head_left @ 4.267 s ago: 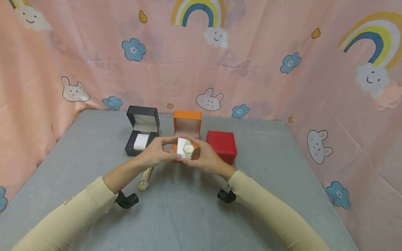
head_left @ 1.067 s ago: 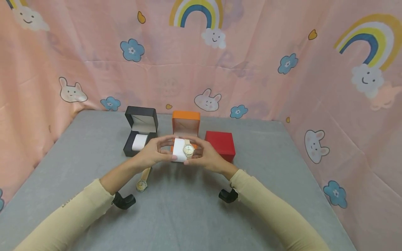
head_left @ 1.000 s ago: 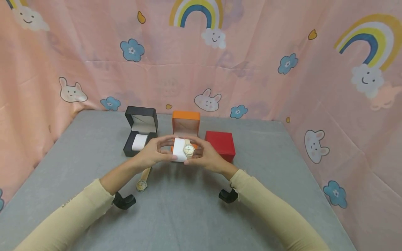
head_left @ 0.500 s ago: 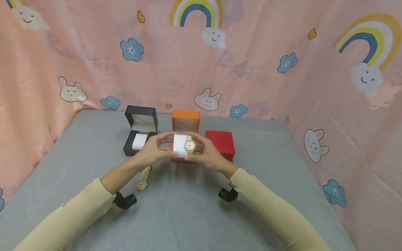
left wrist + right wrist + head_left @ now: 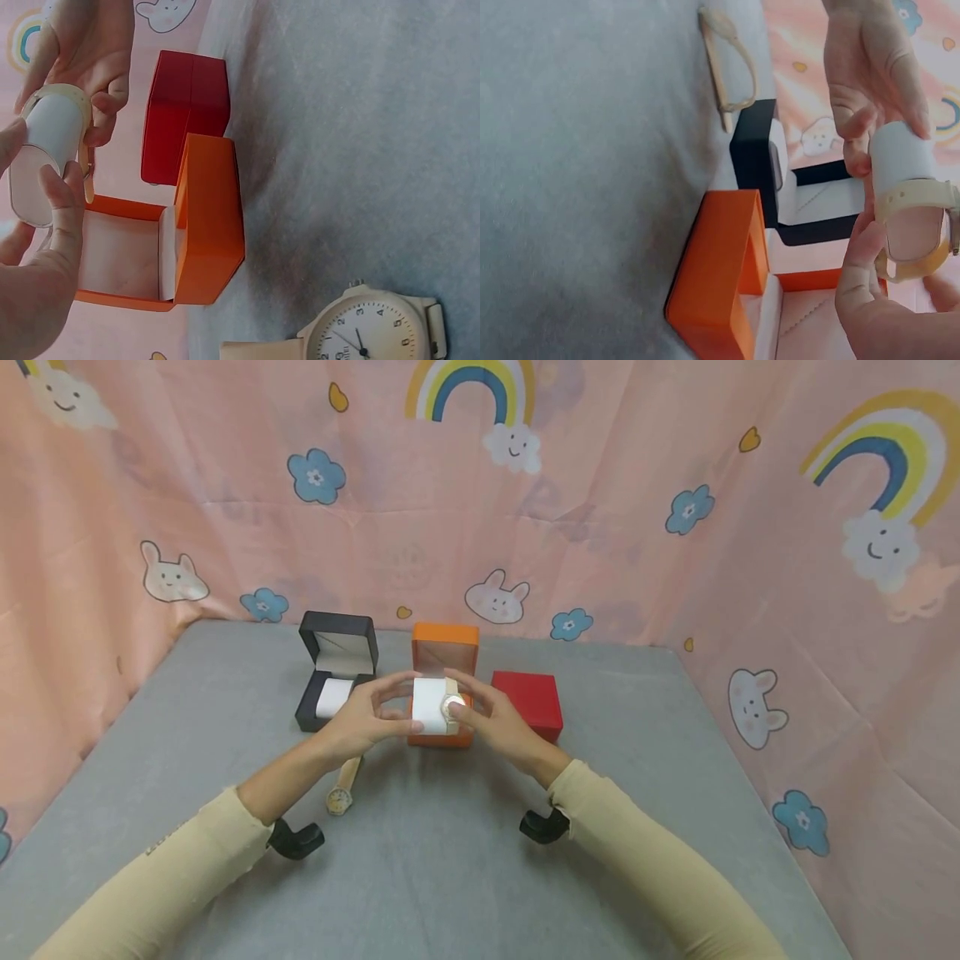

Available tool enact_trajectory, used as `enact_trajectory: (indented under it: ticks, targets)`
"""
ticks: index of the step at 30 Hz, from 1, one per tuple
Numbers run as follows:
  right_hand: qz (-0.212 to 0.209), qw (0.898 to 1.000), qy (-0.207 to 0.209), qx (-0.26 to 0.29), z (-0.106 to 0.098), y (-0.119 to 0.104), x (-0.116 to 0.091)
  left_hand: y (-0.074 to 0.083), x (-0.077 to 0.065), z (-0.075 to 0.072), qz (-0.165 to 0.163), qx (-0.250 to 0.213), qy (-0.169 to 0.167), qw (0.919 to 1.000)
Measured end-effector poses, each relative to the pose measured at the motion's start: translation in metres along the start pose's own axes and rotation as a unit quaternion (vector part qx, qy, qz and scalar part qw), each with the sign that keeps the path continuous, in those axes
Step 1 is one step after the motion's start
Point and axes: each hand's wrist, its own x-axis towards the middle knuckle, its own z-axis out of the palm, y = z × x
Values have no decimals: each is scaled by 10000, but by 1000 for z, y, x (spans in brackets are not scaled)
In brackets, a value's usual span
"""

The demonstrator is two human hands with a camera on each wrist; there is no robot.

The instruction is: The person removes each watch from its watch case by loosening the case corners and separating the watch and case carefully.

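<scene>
Above the open orange watch box (image 5: 440, 741), my left hand (image 5: 372, 710) pinches a white watch cushion (image 5: 429, 706) between thumb and fingers. A beige-strapped wristwatch (image 5: 907, 196) is around the cushion's right end. My right hand (image 5: 506, 718) grips that watch, its thumb lying over the dial and its fingers behind. In the right wrist view, the strap end (image 5: 934, 259) hangs loose below the cushion. A second beige wristwatch (image 5: 340, 800) lies on the table near my left forearm; its dial shows large in the left wrist view.
An open black watch box (image 5: 307, 706) with its own white cushion (image 5: 333, 697) stands to the left. To the right sits a closed red box (image 5: 528, 702). The grey table (image 5: 450, 877) backs onto a pink printed curtain (image 5: 600, 552).
The cushion with the watch has risen slightly from its place a second ago. My right thumb has moved from the watch's lower edge onto its dial. The boxes stay put.
</scene>
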Motion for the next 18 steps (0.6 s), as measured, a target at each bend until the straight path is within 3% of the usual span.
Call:
enact_trajectory:
  ticks: [3,8,18]
  targets:
    - [317,9992,-21,247,-1,-1,-1,1,0,-1,29,57,18,10000]
    - [765,9941,-410,653,-3,-2,-1,1,-1,-1,62,36,-1,10000]
    - [737,9921,-625,805,-7,0,-2,0,-2,-6,-55,-223,-206,9995]
